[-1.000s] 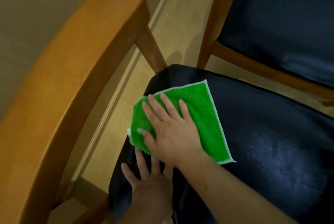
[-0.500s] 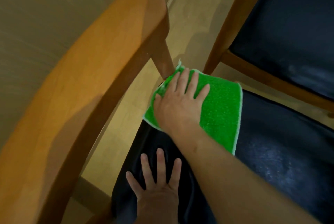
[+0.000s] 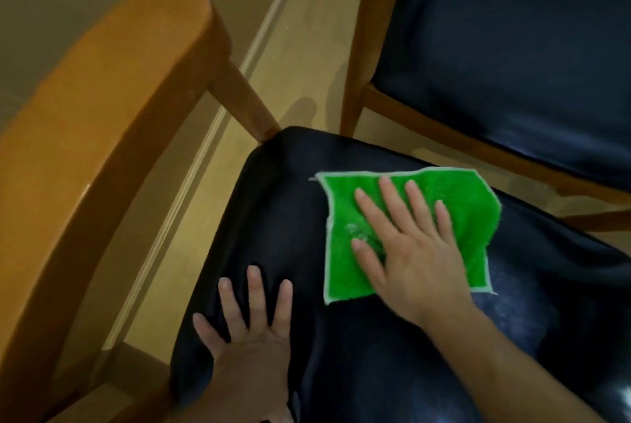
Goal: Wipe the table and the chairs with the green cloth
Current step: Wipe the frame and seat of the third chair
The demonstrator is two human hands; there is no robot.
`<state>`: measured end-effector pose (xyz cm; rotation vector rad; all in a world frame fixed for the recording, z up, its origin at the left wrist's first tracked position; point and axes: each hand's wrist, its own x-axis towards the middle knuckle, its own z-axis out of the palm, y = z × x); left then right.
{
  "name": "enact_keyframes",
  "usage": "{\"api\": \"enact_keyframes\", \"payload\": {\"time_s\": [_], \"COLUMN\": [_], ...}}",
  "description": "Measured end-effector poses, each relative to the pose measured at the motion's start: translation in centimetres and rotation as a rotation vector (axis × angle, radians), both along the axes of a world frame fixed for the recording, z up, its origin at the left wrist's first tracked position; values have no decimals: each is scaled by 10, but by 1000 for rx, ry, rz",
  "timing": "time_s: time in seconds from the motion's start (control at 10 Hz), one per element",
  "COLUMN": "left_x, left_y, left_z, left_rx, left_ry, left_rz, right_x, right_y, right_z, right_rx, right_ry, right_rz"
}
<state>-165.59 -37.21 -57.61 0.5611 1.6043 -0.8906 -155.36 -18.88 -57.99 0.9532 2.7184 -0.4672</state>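
Now right hand (image 3: 415,253) flat, fingers spread, pressing green cloth (image 3: 408,229) on dark chair seat (image 3: 297,211), left hand (image 3: 249,349) splayed flat beside it.

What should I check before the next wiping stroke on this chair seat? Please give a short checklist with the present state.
1. Right hand flat on green cloth: ok.
2. Cloth spread, not bunched: ok.
3. Cloth lies fully on dark seat: ok.
4. Left hand braces the seat, apart from the cloth: ok.
5. Seat already clean near the wooden armrest: cannot tell.
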Motion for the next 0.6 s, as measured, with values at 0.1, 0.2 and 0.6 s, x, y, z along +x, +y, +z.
{"api": "enact_keyframes", "payload": {"time_s": [0.1,0.2,0.6], "left_x": [-1,0,23], "left_y": [4,9,7], "left_z": [2,10,28], "left_rx": [-45,-59,204], "left_ry": [39,69,250], "left_rz": [-12,-15,47], "right_x": [0,-4,94], "right_y": [4,-32,-191], "right_z": [-1,1,3], "right_rx": [-19,-92,-113], "right_ry": [-44,7,74], "right_rz": [-257,-336,-572]}}
